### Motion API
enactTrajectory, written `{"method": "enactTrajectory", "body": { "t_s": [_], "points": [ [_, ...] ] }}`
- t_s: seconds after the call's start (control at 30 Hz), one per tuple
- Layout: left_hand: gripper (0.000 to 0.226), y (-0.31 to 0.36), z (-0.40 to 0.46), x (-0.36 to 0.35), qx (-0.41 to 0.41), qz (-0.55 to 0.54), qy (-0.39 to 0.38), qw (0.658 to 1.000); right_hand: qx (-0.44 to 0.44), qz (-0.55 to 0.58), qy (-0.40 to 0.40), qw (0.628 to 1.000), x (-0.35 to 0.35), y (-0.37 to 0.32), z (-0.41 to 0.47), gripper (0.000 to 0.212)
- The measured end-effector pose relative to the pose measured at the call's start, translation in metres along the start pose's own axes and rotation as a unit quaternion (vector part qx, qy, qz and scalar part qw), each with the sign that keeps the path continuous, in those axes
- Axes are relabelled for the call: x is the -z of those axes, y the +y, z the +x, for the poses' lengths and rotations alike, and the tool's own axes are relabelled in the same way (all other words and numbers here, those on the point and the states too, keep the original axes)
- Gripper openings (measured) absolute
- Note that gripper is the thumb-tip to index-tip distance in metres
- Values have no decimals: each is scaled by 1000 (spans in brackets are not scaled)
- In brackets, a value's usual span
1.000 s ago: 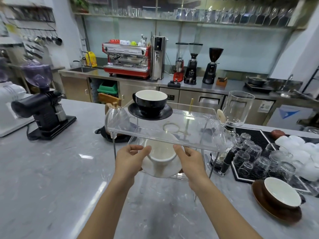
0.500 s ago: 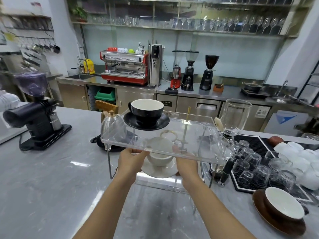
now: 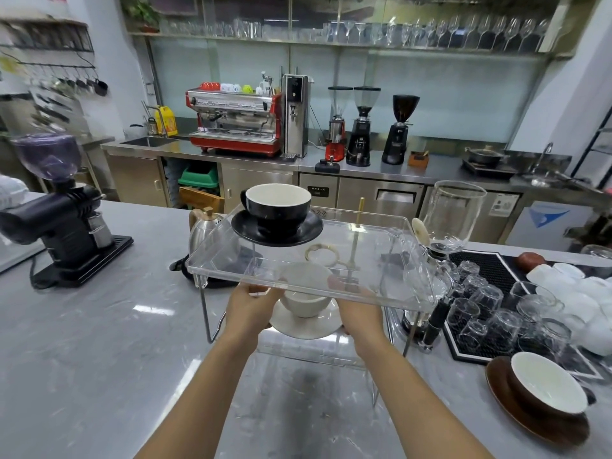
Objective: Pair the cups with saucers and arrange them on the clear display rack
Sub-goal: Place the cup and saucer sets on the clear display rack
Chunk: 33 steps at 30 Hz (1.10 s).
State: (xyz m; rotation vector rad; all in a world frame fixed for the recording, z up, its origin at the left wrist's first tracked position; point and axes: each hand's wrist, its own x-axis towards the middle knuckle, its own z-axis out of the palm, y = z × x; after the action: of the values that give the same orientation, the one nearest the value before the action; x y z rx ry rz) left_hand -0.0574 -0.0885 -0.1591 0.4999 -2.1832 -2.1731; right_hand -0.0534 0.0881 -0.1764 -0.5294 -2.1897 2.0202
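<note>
A clear two-tier display rack point(image 3: 381, 293) stands on the marble counter. On its top shelf sits a black cup point(image 3: 276, 207) on a black saucer point(image 3: 308, 231). Under that shelf, both hands hold a white saucer point(image 3: 306, 327) with a white cup point(image 3: 304, 301) on it, just above the lower tier. My left hand point(image 3: 250, 306) grips the saucer's left rim and my right hand point(image 3: 359, 314) grips its right rim. At the near right, a brown cup with a white inside point(image 3: 546, 384) rests on a brown saucer point(image 3: 516, 412).
A black coffee grinder point(image 3: 59, 223) stands at the left. A steel kettle point(image 3: 205, 231) sits behind the rack. Right of it are a glass siphon point(image 3: 447, 220), a black mat with several upturned glasses point(image 3: 490, 313) and white cups point(image 3: 583, 293).
Both hands have carried the white cup and saucer forward, further under the top shelf of the rack. The view has tilted up slightly.
</note>
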Motion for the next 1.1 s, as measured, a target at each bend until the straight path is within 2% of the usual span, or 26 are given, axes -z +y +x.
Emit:
{"method": "enactTrajectory", "body": {
  "t_s": [0.13,0.33,0.47,0.53,0.7,0.87,1.0,1.1],
  "points": [
    [31,3,-1,-2,-1,2,-10,1000,-4,2,-1,1000,-2,-4,-1,56],
    [40,3,-11,-1,-41,38,-11,998,60,-46,35,997,0,-13,-10,44],
    [44,-4,-21,0,-91,108,29,990,128,-87,47,987,3,-17,-27,29],
    [39,-11,-30,3,-130,147,54,979,171,-121,45,977,4,-13,-38,29],
    [34,-30,-50,8,-243,268,88,928,219,-242,44,944,5,-3,-65,47],
    [28,-45,-69,13,-377,402,107,828,273,-321,29,906,13,11,-85,52],
    [50,-58,-80,15,-361,433,71,823,308,-406,14,860,16,23,-99,63],
    [56,-69,-87,17,-370,442,47,816,326,-451,-3,831,20,32,-109,63]
  ]
}}
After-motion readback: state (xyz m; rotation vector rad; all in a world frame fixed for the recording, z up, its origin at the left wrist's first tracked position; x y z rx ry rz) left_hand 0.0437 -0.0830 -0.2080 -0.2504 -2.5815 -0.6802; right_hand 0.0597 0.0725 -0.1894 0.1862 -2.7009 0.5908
